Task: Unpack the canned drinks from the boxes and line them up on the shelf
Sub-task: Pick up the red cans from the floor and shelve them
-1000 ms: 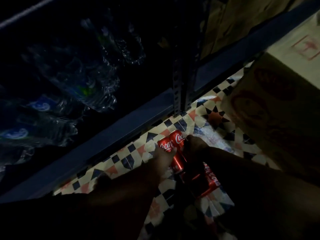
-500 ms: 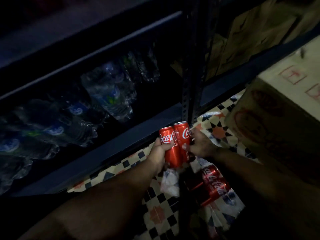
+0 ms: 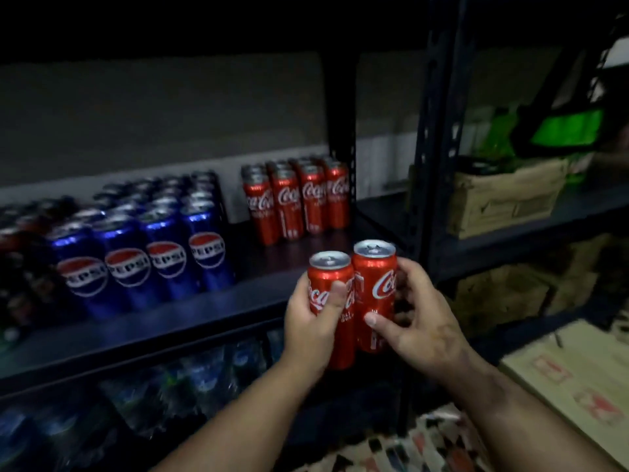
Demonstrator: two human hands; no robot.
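Two red Coca-Cola cans stand upright side by side in my hands, just in front of the dark shelf board (image 3: 190,321). My left hand (image 3: 311,327) grips the left can (image 3: 328,275). My right hand (image 3: 420,323) wraps the right can (image 3: 374,277), thumb across its front. Farther back on the shelf stands a block of several red Coca-Cola cans (image 3: 297,201) near the rear post. Rows of blue Pepsi cans (image 3: 143,240) fill the shelf's left part. Between the two groups the shelf board is bare.
A perforated metal upright (image 3: 437,137) rises right of my hands. Wrapped water bottles (image 3: 177,379) lie on the shelf below. Cardboard boxes (image 3: 503,199) sit in the right bay, and a closed carton (image 3: 578,373) stands at lower right on the patterned tile floor (image 3: 425,444).
Both hands lifted the two red cans from the floor up to shelf height. My view tilted up, bringing the can shelf into sight.
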